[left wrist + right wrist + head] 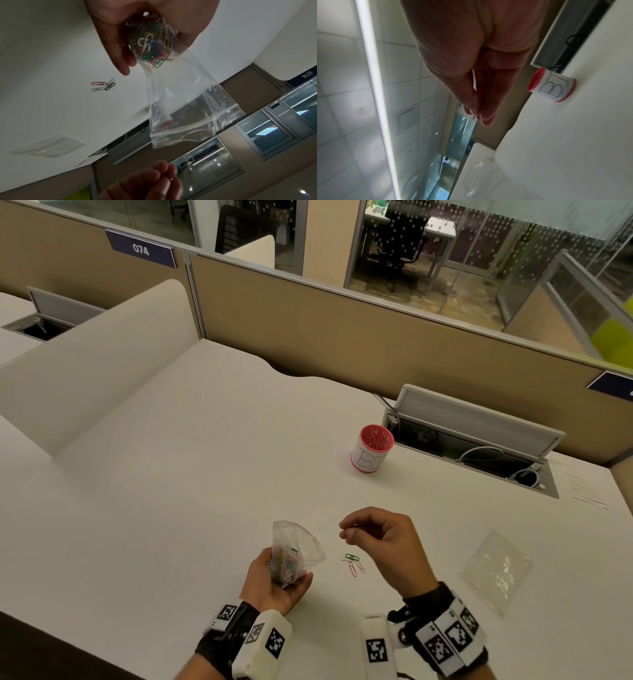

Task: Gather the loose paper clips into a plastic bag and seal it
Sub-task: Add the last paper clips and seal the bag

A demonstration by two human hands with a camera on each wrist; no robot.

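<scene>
Left hand (274,583) grips bag (294,546) above white desk (171,474), seemingly unsealed.

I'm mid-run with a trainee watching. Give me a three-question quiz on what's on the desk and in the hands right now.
1. Multiple choice: what does the left hand hold? A) a red cup B) a clear zip bag with coloured paper clips inside C) nothing
2. True or false: every paper clip is already off the desk.
3. Fill in: the red-rimmed cup beyond the right hand has a white label that starts with the letter ___.

Key
1. B
2. False: a few loose paper clips lie between the hands, and the right hand's fingertips seem to pinch one more.
3. B
</scene>
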